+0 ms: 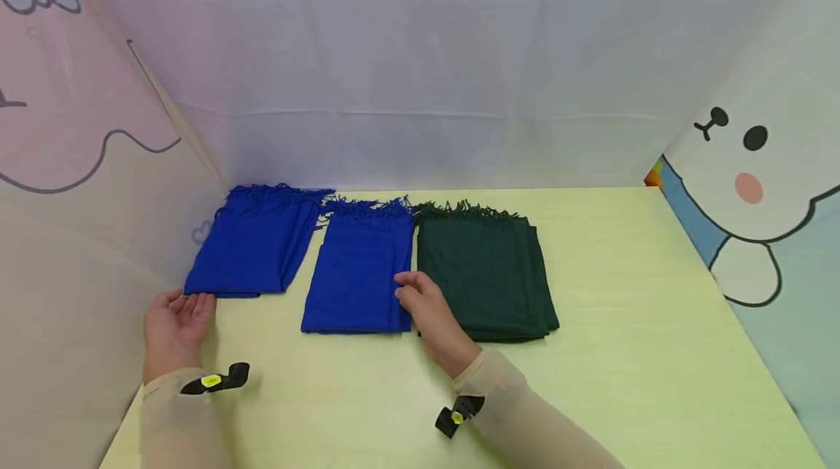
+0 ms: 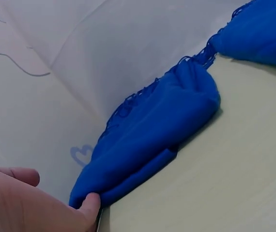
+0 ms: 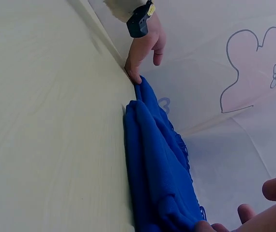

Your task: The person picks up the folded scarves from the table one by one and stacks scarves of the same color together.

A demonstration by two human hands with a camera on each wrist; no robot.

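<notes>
Three folded, fringed scarves lie in a row on the table. At the left is a blue scarf (image 1: pixel 246 250), set at a slant with its fringe toward the back wall. A second blue scarf (image 1: pixel 357 287) sits in the middle, and a dark green scarf (image 1: pixel 482 272) lies to its right, close beside it. My left hand (image 1: pixel 177 330) has its fingertips at the near left corner of the left scarf; in the left wrist view a fingertip (image 2: pixel 92 202) overlaps that corner. Over the middle scarf's right edge is my right hand (image 1: pixel 440 327), fingers loosely bent, thumb apart.
The pale yellow table (image 1: pixel 643 352) extends to the right of the green scarf and in front of the row. A white cloth wall (image 1: pixel 420 90) stands behind. Printed side panels, the left one (image 1: pixel 72 272) close to my left hand, border the table.
</notes>
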